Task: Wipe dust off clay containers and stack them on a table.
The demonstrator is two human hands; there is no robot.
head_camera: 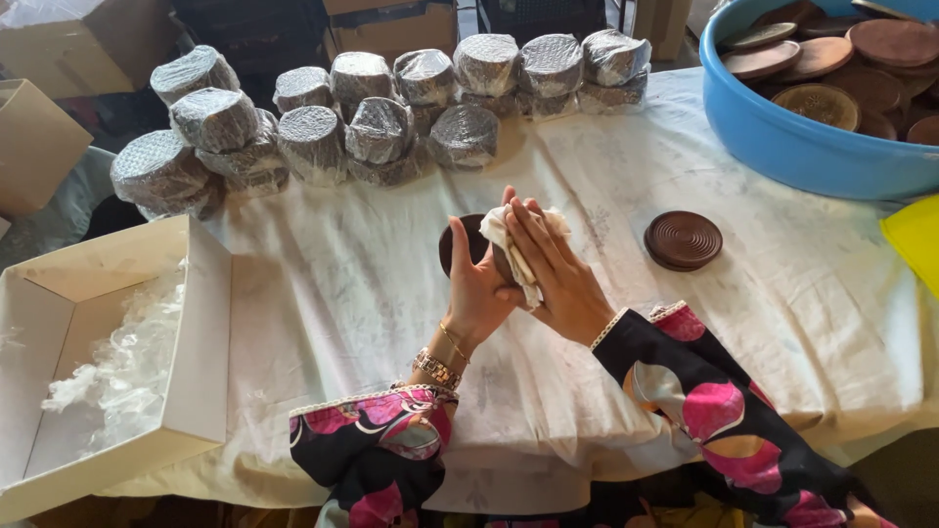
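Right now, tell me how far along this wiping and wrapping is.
Done: many bubble-wrapped bundles stacked at the table's far edge. In hand: left hand holds a dark disc while right hand presses a cloth on it. Left: one disc on the table, more in the blue tub.

Bubble-wrapped round bundles [377, 127] lying stacked in rows along far table edge, silvery-grey, disc-shaped. Open white cardboard box [201, 332] sitting at left table edge, holding clear crumpled plastic [127, 362]. Brown cardboard cartons [83, 39] standing behind table at far left and top centre.
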